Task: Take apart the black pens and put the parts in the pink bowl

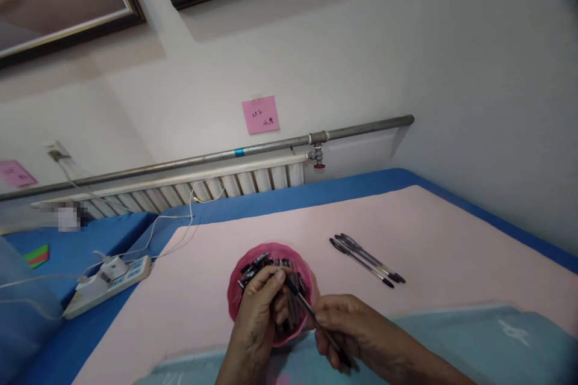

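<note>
A round pink bowl point(235, 289) full of small dark pen parts stands on the pink mat near me. My left hand point(257, 313) hovers over the bowl with its fingers pinched on the tip of a thin dark pen point(316, 323). My right hand point(347, 328) is closed round the lower part of the same pen, just right of the bowl. Three finished pens point(368, 260) lie side by side on the mat to the right, beyond the bowl.
The pink mat point(428, 234) lies on a blue table point(361, 183) set against a white wall. A white power strip point(108, 280) with cables sits at the left. A clear plastic bag point(474, 337) covers the near edge. A radiator point(235, 183) and a pipe run behind.
</note>
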The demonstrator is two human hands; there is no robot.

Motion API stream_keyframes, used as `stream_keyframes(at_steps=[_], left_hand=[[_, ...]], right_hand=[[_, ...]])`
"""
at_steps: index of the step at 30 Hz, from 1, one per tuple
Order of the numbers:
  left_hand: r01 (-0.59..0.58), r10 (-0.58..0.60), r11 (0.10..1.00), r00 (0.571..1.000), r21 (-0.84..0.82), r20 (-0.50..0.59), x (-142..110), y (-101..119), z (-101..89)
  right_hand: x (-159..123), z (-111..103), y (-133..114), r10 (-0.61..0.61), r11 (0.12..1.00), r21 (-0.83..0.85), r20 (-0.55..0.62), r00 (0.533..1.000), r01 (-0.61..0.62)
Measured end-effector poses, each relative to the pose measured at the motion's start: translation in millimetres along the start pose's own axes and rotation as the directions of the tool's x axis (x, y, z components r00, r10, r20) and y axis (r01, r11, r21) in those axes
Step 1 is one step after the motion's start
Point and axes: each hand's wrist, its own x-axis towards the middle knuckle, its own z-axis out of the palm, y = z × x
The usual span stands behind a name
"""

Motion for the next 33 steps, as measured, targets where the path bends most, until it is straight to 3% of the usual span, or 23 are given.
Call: stream_keyframes(at_steps=[4, 9, 13, 18, 20, 24, 27, 30, 33], left_hand=[[-0.046, 0.044, 0.999, 0.994, -0.016, -0.105, 3, -2, -1.0], [-0.157, 0.123, 0.98, 0.963, -0.127, -0.241, 7, 10, -10.7], [-0.101, 0.075, 0.984, 0.981, -0.143, -0.178, 6, 16, -13.3], [0.081, -0.08, 0.997, 0.997, -0.017, 0.009, -1, 1, 1.7], [0.125, -0.126, 0.992, 0.991, 0.033, 0.035, -3, -5, 8.3], [0.071, -0.067, 0.995, 0.996, 0.068, -0.059, -3, -7, 10.8], [-0.036, 0.037, 0.999, 0.982, 0.006, -0.185, 2, 6, -2.0], [-0.19, 0.154, 0.977, 0.942, -0.096, -0.3, 7, 25, -19.9], [-0.192, 0.145, 0.97, 0.948, -0.148, -0.285, 7, 34, -25.3]], right_hand=[[2, -2, 2, -0.092, 0.969, -0.242, -0.166, 0.982, 0.05], [1, -2, -1, -0.281, 0.835, -0.548, -0.335, 0.9, 0.057], [-1, -5, -6, -0.236, 0.882, -0.467, -0.309, 0.921, 0.069], [1, -4, -5, -0.17, 0.931, -0.359, -0.254, 0.952, 0.07], [2, -3, -2, -0.164, 0.931, -0.356, -0.204, 0.965, 0.083], [1, -2, 2, -0.157, 0.927, -0.361, -0.135, 0.978, 0.099], [-1, 0, 0, -0.127, 0.923, -0.38, -0.16, 0.979, 0.058], [-1, -2, -4, -0.122, 0.926, -0.375, -0.203, 0.972, 0.037], [2, -9, -6, -0.163, 0.951, -0.299, -0.257, 0.953, 0.082]])
